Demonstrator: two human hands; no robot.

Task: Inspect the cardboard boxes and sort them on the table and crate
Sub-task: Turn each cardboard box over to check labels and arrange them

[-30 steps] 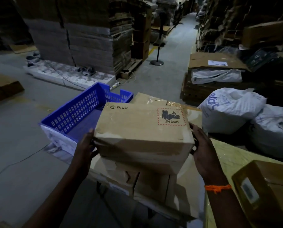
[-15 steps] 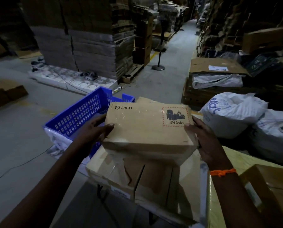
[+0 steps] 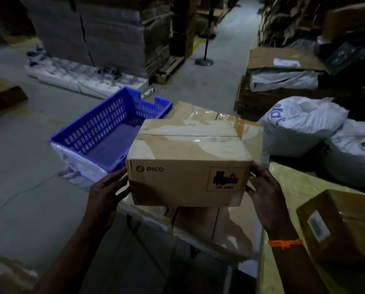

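A brown cardboard box point(image 3: 188, 166) marked PICO and UN 3481 is held in the air between both hands, its printed face toward me and its taped top up. My left hand point(image 3: 105, 192) grips its left side, and my right hand point(image 3: 264, 189) grips its right side, an orange thread on that wrist. Behind and left stands an empty blue plastic crate point(image 3: 105, 132). Below the box lies a flat taped cardboard carton point(image 3: 230, 225), and the yellow-wrapped table point(image 3: 294, 187) extends to the right. Another cardboard box point(image 3: 342, 225) with a white label sits at the right edge.
White sacks point(image 3: 304, 124) lie at the right beyond the table. Tall stacks of flattened cardboard on pallets point(image 3: 105, 30) rise at the back left. A stand with a round base point(image 3: 204, 60) is in the aisle. More cartons point(image 3: 283, 81) are piled at the right.
The box has been turned toward me: its printed face, which faced up before, now faces me, and the taped top shows. Both hands shifted lower on its sides.
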